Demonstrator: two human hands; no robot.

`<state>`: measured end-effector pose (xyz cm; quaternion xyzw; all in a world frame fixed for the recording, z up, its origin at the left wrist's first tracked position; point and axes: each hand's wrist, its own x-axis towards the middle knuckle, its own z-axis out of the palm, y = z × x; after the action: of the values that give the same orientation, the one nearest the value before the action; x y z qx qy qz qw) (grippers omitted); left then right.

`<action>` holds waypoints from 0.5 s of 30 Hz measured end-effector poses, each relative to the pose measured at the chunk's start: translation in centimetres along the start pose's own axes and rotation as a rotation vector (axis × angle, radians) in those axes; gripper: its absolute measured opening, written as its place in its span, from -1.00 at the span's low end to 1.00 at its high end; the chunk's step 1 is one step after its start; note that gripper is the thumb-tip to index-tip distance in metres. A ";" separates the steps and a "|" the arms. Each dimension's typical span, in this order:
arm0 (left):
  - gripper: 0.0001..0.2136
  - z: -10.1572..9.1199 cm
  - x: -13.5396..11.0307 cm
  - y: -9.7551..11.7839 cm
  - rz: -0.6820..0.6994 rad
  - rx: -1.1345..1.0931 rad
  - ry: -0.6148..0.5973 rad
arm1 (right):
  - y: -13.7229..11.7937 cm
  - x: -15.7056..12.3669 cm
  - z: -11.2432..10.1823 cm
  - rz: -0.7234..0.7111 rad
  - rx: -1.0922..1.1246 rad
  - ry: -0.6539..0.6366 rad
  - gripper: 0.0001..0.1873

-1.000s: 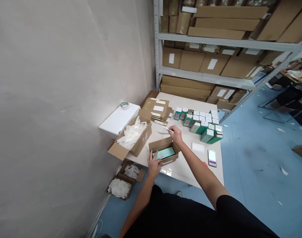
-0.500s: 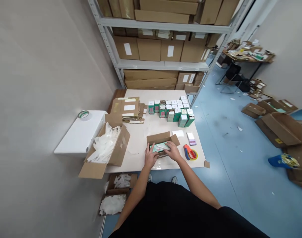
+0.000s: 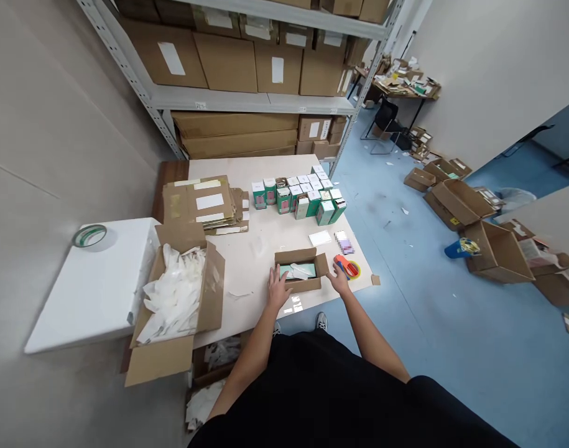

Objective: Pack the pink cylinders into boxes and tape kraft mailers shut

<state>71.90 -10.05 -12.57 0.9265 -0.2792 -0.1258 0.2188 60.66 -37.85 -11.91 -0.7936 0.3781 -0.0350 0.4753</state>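
In front of me on the table stands a small open cardboard box (image 3: pixel 303 285) with its flaps up. Inside it lies a green-and-white carton (image 3: pixel 313 269) with a white plastic piece (image 3: pixel 299 271) on top. My left hand (image 3: pixel 277 287) rests at the box's left end, fingers spread over its edge. Beside the right end flap is my right hand (image 3: pixel 339 281), fingers apart and nothing in them; whether it touches the flap I cannot tell. An orange-red tape dispenser (image 3: pixel 346 265) with yellow tape lies just beyond the right hand.
Several green-and-white cartons (image 3: pixel 312 202) stand at the back. Flattened cardboard (image 3: pixel 198 205) is stacked at the left. A large box of white plastic pieces (image 3: pixel 212 298) stands at the left edge. White cards (image 3: pixel 319 238) and a purple-white stack (image 3: pixel 344 242) lie right of centre.
My right hand has come out of the small box and moved right of it. My left hand has shifted to the left edge. The view has turned to the right.
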 end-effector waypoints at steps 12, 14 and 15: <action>-0.33 -0.9 -2.2 -4.6 0.035 -0.111 -0.199 | -1.0 -1.2 3.6 -0.177 -0.093 -0.376 -0.06; -0.39 -1.1 -2.0 -5.0 0.058 -0.137 -0.193 | -0.7 -1.4 3.7 -0.171 0.013 -0.369 0.01; -0.40 -1.3 -1.8 -5.2 0.069 -0.155 -0.180 | -0.5 -1.5 3.7 -0.164 0.078 -0.365 0.01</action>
<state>73.31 -4.72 -13.73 0.8816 -0.3189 -0.2218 0.2680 61.36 -34.07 -13.08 -0.7960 0.2181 0.0562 0.5619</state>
